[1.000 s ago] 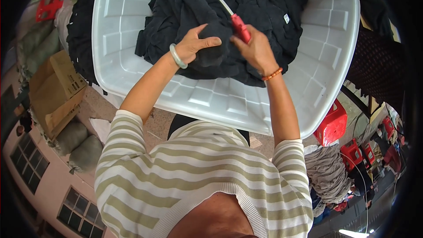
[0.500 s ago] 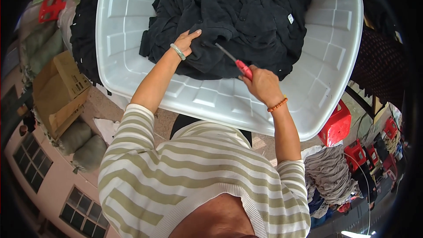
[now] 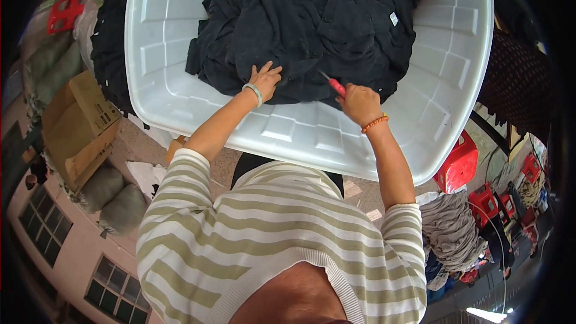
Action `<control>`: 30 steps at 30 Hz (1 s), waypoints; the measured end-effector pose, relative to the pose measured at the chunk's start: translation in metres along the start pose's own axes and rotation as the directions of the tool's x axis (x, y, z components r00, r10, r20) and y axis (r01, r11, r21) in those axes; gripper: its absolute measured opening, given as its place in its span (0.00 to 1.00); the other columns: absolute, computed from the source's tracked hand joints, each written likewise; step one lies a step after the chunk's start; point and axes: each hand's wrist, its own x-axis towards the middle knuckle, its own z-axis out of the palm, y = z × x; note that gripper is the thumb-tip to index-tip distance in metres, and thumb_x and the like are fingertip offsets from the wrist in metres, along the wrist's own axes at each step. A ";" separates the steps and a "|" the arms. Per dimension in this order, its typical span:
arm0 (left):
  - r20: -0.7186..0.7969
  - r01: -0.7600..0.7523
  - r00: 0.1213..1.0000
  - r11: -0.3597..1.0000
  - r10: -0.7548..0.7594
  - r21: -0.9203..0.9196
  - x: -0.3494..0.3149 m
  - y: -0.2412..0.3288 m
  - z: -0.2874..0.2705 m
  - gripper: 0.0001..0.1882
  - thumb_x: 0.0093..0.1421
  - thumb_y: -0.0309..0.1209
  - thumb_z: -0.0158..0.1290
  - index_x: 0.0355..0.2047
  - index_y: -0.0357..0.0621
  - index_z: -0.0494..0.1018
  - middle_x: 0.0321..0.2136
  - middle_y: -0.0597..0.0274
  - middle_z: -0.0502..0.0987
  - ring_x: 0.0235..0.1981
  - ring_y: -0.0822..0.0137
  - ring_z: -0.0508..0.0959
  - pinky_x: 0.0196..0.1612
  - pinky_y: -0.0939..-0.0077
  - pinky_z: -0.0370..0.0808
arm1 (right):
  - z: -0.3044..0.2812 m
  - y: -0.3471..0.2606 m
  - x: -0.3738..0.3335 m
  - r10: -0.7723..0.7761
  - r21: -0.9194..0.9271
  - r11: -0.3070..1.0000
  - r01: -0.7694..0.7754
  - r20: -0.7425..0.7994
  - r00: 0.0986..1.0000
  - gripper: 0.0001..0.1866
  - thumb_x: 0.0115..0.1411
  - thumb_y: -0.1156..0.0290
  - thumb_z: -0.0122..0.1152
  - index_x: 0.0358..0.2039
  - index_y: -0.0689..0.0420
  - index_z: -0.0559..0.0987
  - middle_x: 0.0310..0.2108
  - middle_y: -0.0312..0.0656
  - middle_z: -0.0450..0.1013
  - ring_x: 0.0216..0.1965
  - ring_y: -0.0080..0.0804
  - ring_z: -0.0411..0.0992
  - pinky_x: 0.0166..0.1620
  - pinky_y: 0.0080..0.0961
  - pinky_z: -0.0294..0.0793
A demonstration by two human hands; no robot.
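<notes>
A heap of black garments lies in a large white plastic tub. My left hand, with a pale bangle at the wrist, rests on the near part of the heap, fingers spread and open. My right hand is closed round the handle of a red tool with a thin metal shaft. Its shaft points far-left, and the tip is hard to see against the black cloth, so I cannot tell its exact kind. A small white label shows on the garments at the right.
Left of the tub are more black cloth, an open cardboard box and stuffed grey-green sacks. A red stool stands close to the tub's near right corner. Beyond it lies a heap of grey cloth.
My left hand has moved nearer and slightly right, its fingers spreading on the cloth. My right hand has shifted slightly right with the tool. The cloth between the hands now lies smoother.
</notes>
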 end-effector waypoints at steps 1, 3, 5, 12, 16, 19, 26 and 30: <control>0.024 -0.007 1.000 0.998 0.005 0.057 -0.002 0.001 0.000 0.13 0.51 0.22 0.55 0.38 0.43 0.75 0.62 0.61 0.60 0.66 0.53 0.53 0.59 0.30 0.55 | 0.002 0.003 0.002 0.043 -0.031 0.999 -0.043 -0.018 0.999 0.17 0.51 0.56 0.65 0.28 0.59 0.77 0.24 0.46 0.77 0.27 0.42 0.78 0.31 0.34 0.77; 0.052 -0.019 0.999 0.994 0.013 0.111 -0.004 0.003 0.000 0.13 0.50 0.21 0.55 0.38 0.43 0.75 0.62 0.60 0.61 0.66 0.51 0.52 0.59 0.30 0.53 | 0.004 0.008 0.003 0.060 -0.040 0.997 -0.061 -0.022 0.998 0.17 0.51 0.56 0.64 0.28 0.59 0.77 0.24 0.46 0.77 0.27 0.41 0.78 0.31 0.34 0.77; 0.057 -0.016 0.998 0.993 0.010 0.120 -0.005 0.002 0.001 0.13 0.50 0.21 0.55 0.38 0.44 0.75 0.62 0.59 0.61 0.66 0.49 0.50 0.60 0.29 0.51 | 0.004 0.007 0.001 0.074 -0.048 0.996 -0.075 -0.032 0.997 0.17 0.51 0.56 0.64 0.28 0.58 0.77 0.24 0.46 0.77 0.27 0.41 0.78 0.31 0.33 0.77; 0.030 0.008 1.000 0.996 -0.010 0.092 -0.004 0.000 0.007 0.14 0.50 0.21 0.55 0.38 0.45 0.75 0.61 0.58 0.62 0.67 0.51 0.49 0.60 0.30 0.51 | -0.008 -0.011 -0.014 -0.179 0.183 0.976 0.115 0.389 0.904 0.21 0.55 0.52 0.60 0.36 0.59 0.79 0.31 0.53 0.76 0.35 0.50 0.75 0.41 0.41 0.74; -0.131 -0.065 0.990 0.987 0.046 -0.149 -0.004 -0.015 0.009 0.16 0.45 0.19 0.56 0.37 0.43 0.75 0.55 0.56 0.67 0.62 0.50 0.59 0.62 0.47 0.58 | -0.017 -0.015 -0.018 -0.265 0.335 0.932 0.142 0.359 0.895 0.22 0.56 0.51 0.59 0.37 0.60 0.78 0.30 0.55 0.76 0.34 0.52 0.75 0.41 0.41 0.72; -0.477 -0.183 0.876 0.868 -0.069 -0.462 0.002 -0.026 0.000 0.16 0.40 0.17 0.57 0.33 0.44 0.75 0.46 0.55 0.73 0.51 0.50 0.70 0.56 0.61 0.66 | -0.024 -0.013 -0.018 -0.314 0.380 0.910 0.166 0.371 0.874 0.21 0.56 0.52 0.59 0.37 0.59 0.78 0.27 0.56 0.75 0.34 0.53 0.74 0.40 0.42 0.72; -0.468 0.319 0.728 0.851 -0.502 -0.418 0.076 -0.113 -0.061 0.14 0.45 0.35 0.64 0.35 0.52 0.80 0.52 0.49 0.71 0.54 0.50 0.68 0.55 0.61 0.65 | -0.025 0.003 -0.017 -0.164 0.223 0.965 0.139 0.097 0.982 0.17 0.54 0.55 0.62 0.32 0.57 0.76 0.22 0.53 0.74 0.27 0.53 0.74 0.32 0.43 0.74; -0.441 -0.014 0.808 0.736 -0.390 -0.677 0.107 -0.077 -0.088 0.13 0.45 0.33 0.63 0.31 0.42 0.79 0.29 0.55 0.81 0.33 0.60 0.80 0.40 0.73 0.75 | -0.010 0.014 -0.028 -0.044 0.208 0.978 0.024 0.092 0.995 0.18 0.55 0.54 0.61 0.33 0.58 0.75 0.22 0.55 0.74 0.28 0.54 0.74 0.32 0.44 0.73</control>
